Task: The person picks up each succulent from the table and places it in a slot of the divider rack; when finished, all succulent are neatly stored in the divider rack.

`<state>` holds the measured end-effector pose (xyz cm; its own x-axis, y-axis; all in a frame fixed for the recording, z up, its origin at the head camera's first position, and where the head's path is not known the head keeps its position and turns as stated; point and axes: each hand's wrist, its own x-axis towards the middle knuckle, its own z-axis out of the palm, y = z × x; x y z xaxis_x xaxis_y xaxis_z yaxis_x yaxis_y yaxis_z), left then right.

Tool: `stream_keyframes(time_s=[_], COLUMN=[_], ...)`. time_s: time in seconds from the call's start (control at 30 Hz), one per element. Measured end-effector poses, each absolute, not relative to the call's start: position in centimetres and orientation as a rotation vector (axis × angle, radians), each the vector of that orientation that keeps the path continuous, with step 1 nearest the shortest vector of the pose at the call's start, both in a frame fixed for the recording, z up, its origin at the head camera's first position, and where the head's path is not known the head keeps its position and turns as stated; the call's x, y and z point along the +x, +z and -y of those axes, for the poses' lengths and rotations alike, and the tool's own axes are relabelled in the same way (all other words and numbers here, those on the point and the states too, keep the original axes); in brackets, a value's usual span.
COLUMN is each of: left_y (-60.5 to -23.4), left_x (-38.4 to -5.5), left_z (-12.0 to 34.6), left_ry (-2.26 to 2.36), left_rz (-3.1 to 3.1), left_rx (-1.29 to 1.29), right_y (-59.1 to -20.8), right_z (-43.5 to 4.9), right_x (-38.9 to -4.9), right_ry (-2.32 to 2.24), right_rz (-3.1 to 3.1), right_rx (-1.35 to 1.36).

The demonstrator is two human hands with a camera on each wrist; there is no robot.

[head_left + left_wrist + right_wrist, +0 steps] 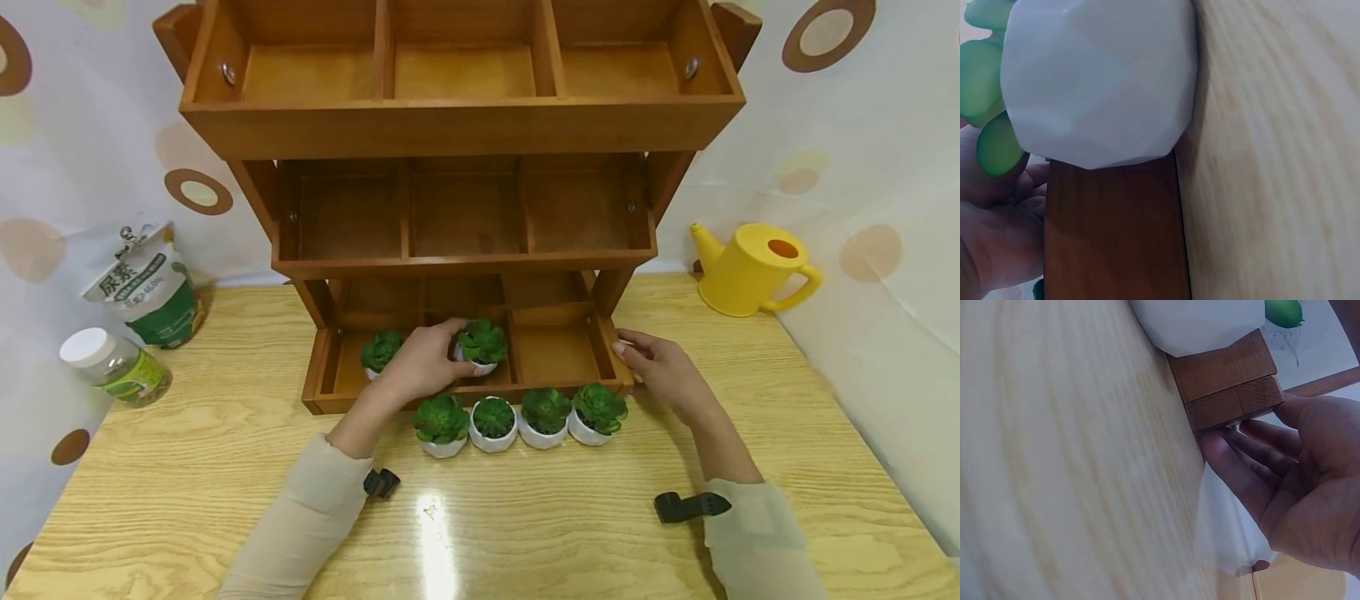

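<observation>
My left hand (426, 360) holds a potted succulent (482, 340) in the middle compartment of the wooden shelf's (330, 403) bottom tier, thumb across the front of its white pot. To its left, another potted succulent (381, 350) sits in the left compartment, partly hidden by this hand. At the bottom tier's right end, my right hand (662, 368) touches the outer side with extended fingers, its thumb at the upper edge. Several potted succulents (493, 423) stand in a row before the shelf; a faceted white pot (1100, 84) fills much of the left wrist view.
A yellow watering can (753, 268) stands on the table (570, 525) at the back right. At the left are a green-and-white bag (153, 292) with a clip and a clear jar (116, 367) with a white lid. The shelf's upper tiers overhang the bottom one.
</observation>
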<state>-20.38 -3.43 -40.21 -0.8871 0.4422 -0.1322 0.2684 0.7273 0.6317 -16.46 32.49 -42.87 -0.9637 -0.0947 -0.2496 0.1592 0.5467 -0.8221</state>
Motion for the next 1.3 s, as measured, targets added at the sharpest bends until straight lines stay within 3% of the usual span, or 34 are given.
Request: stream_keyframes(time_s=[1.3], left_y=[-40.34], left_x=[-20.14], left_z=[3.39], left_ry=[0.917], left_rz=[-2.729], left_rx=[0.61], right_y=[-42.57], right_z=[-32.32], right_x=[-16.29], right_ry=[-1.39], right_rz=[-2.511], right_rx=[0.064])
